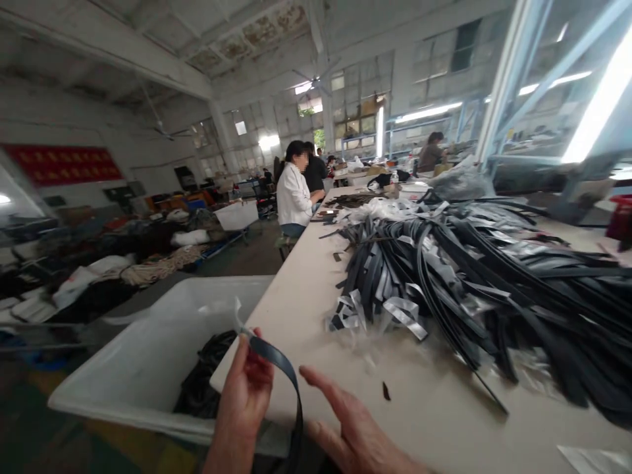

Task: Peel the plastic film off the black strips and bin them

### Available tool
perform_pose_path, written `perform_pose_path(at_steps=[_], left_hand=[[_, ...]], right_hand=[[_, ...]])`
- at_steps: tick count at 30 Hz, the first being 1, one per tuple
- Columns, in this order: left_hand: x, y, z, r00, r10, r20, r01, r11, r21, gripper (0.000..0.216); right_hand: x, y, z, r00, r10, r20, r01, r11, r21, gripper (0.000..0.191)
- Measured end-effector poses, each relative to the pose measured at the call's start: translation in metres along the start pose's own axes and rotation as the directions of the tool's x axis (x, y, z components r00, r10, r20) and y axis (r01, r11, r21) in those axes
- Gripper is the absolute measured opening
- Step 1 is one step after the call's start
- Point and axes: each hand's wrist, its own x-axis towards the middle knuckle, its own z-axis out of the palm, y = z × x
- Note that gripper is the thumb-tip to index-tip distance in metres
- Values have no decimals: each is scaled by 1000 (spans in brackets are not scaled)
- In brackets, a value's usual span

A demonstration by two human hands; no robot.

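Observation:
Pinched in my left hand point(248, 378) is one end of a dark leather-like strap point(281, 359), over the near corner of the table. A bit of pale clear film point(239, 316) sticks up past the fingertips. From there the strap arches right and hangs down past the table edge, its lower end out of view. My right hand point(345, 421) is beside the hanging strap, index finger stretched out and thumb apart from it. Whether the right thumb touches the strap I cannot tell.
A big heap of dark straps point(459, 276) with clear film strips covers the right of the white table point(296, 296). Left of the table stands a white bin point(123, 375) with dark straps inside. A person in white point(295, 191) sits farther along the table edge.

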Motion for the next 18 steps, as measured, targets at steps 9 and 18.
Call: perform_pose_path(at_steps=[9, 18], left_hand=[[12, 1, -36, 982, 179, -53, -178, 983, 36, 17], [-4, -53, -68, 997, -40, 62, 33, 994, 108, 23]], right_hand=[[15, -4, 30, 922, 204, 328, -345, 816, 463, 56], [46, -35, 15, 979, 203, -27, -196, 894, -404, 32]])
